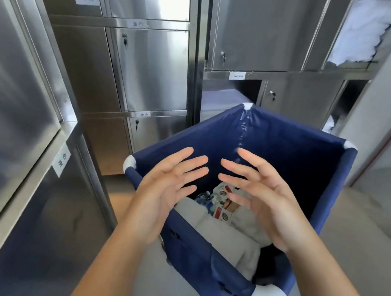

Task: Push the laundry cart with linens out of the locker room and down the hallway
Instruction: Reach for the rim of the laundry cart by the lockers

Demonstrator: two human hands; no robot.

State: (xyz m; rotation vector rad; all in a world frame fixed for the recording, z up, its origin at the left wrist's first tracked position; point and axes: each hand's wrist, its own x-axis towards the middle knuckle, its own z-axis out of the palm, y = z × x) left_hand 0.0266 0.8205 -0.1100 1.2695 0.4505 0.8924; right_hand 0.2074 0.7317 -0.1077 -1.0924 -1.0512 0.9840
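The laundry cart [300,168], a deep blue fabric bin with white caps at its corners, stands on the grey floor [352,247] directly ahead of and below the person, turned so that one corner points away and its near rim runs slantwise from the left corner down to the near right one. Pale grey linens [226,238] lie bunched in its bottom, with some bottles and packets [216,201] on top of them.

Both hands hover above the cart, holding nothing. The left hand [169,182] and the right hand [265,199] are spread, palms turned toward each other, neither touching the fabric. The left hand looks nearer the near rim, while the right hangs over the open interior; I judge both must drop and draw back to that rim before any push can begin.

Stainless steel lockers [150,70] close in on the left and ahead. One open compartment at upper right holds white towels [361,33].
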